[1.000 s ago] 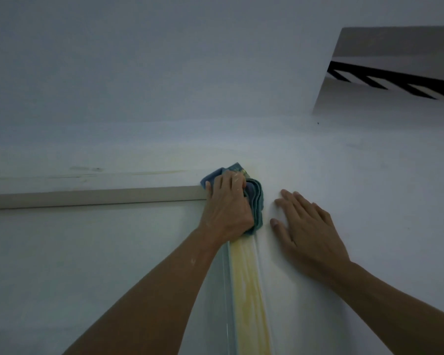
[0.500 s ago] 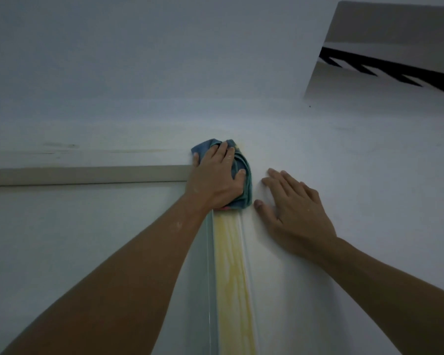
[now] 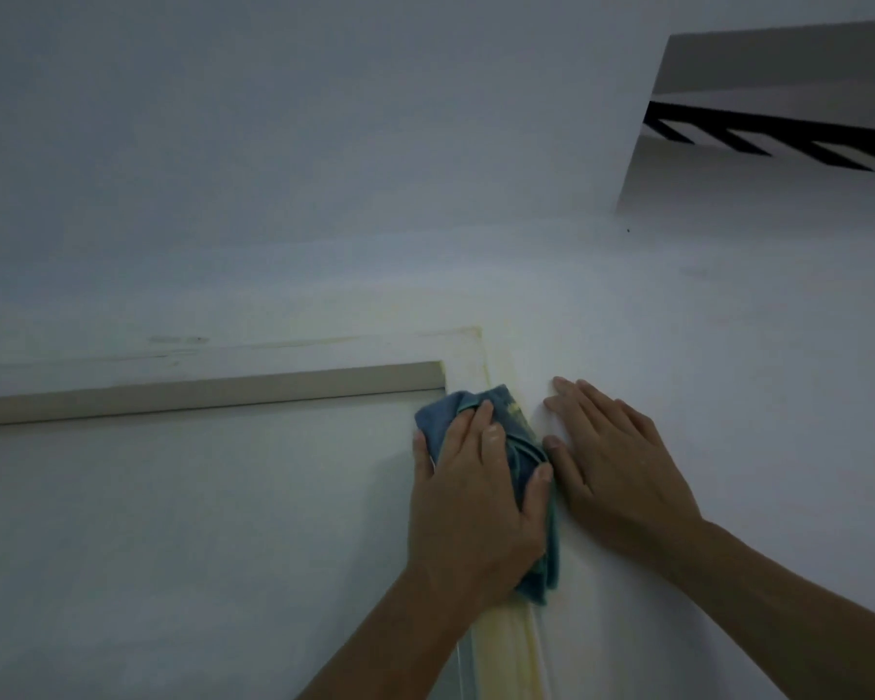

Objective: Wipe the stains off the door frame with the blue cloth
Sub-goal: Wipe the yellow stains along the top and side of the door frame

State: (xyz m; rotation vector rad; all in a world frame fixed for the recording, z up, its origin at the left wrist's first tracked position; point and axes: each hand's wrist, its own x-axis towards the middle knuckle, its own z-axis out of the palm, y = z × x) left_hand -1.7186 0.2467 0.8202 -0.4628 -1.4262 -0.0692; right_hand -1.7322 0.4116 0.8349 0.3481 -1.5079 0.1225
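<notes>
The white door frame (image 3: 468, 357) shows its top right corner, with yellow stains along the corner and down the upright (image 3: 507, 649). My left hand (image 3: 471, 497) holds the bunched blue cloth (image 3: 444, 415) against the upright, a little below the corner. Its fingers lie over the cloth and its thumb hooks the cloth's right edge. The cloth has a yellow smear near its top. My right hand (image 3: 622, 467) rests flat on the wall just right of the frame, fingers spread, holding nothing.
The pale door (image 3: 198, 522) fills the lower left, under a beige strip (image 3: 223, 391) along its top. Faint marks run along the frame's top rail (image 3: 183, 341). White wall (image 3: 728, 371) spreads right. A dark opening with black-and-white stripes (image 3: 779, 138) sits at the upper right.
My left hand has slid the cloth down from the frame's top corner, which now shows. My right hand has stayed flat on the wall beside it.
</notes>
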